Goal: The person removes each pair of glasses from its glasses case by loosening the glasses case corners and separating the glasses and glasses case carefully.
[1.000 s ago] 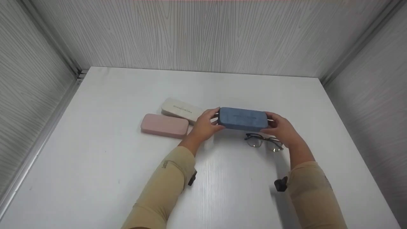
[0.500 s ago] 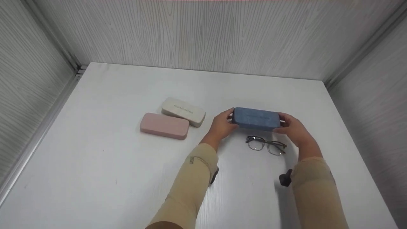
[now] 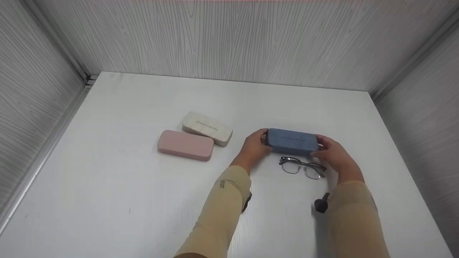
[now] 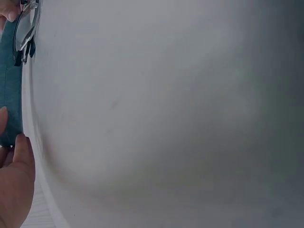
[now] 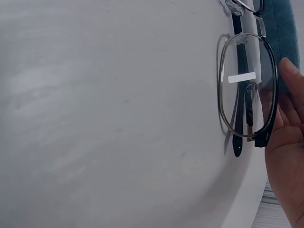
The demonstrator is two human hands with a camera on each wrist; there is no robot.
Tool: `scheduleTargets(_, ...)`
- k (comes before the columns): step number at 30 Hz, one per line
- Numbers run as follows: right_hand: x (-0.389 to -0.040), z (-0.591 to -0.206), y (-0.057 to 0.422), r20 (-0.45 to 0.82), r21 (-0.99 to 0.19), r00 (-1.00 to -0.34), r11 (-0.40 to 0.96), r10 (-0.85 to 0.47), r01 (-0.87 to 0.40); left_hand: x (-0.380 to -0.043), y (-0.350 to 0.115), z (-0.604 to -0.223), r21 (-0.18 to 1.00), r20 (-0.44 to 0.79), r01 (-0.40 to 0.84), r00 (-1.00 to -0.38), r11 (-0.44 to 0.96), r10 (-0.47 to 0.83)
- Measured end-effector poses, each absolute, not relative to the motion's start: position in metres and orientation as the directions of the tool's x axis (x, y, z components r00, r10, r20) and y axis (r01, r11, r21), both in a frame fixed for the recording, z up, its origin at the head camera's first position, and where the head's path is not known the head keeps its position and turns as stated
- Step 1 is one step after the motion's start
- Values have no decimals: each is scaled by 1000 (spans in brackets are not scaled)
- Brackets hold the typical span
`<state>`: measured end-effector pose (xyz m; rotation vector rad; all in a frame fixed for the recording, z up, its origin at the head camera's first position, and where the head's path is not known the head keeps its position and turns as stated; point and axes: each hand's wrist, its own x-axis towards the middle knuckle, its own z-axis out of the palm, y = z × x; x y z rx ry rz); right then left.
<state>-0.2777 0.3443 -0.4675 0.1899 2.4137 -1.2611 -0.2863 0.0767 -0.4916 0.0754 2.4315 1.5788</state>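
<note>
Eyeglasses (image 3: pixel 303 164), one pair: on bench (image 3: pixel 107 200), nearer right edge. Right hand (image 3: pixel 336 154), left hand (image 3: pixel 253 146): gripping opposite ends of blue case (image 3: pixel 292 141), just beyond eyeglasses; case shifted toward right edge, seemingly lowered, suggesting a setting-down. Pink case (image 3: pixel 185 144): nearer left edge. Cream case (image 3: pixel 208 128): beside it, farther back.

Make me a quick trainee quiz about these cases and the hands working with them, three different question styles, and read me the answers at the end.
1. True or false: the left hand and the right hand grip opposite ends of the blue case.
2. Which of these lies just on the near side of the blue case?
A) a pen
B) eyeglasses
C) a phone
3. Fill the gap: right beside the cream case lies another case, coloured ____.

Key:
1. True.
2. B.
3. Pink: the pink case.
</note>
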Motion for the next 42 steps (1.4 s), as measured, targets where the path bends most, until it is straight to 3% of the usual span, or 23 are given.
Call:
scheduleTargets(12, -278, -472, 341, -411, -717, -911, 633, -43, 293, -286, 79, -492, 865, -209, -106, -965, 491, 159)
scheduleTargets(21, -275, -453, 341, -371, -741, -926, 625, -74, 247, -282, 62, -480, 853, -227, -78, -946, 516, 233)
scheduleTargets(32, -274, -424, 307, -189, -735, -979, 671, -71, 93, -274, 8, -447, 916, -228, -114, -937, 384, 265)
scheduleTargets(42, -259, -413, 249, -123, -818, -964, 574, -236, -36, -252, -47, -429, 936, -221, -143, -950, 323, 222)
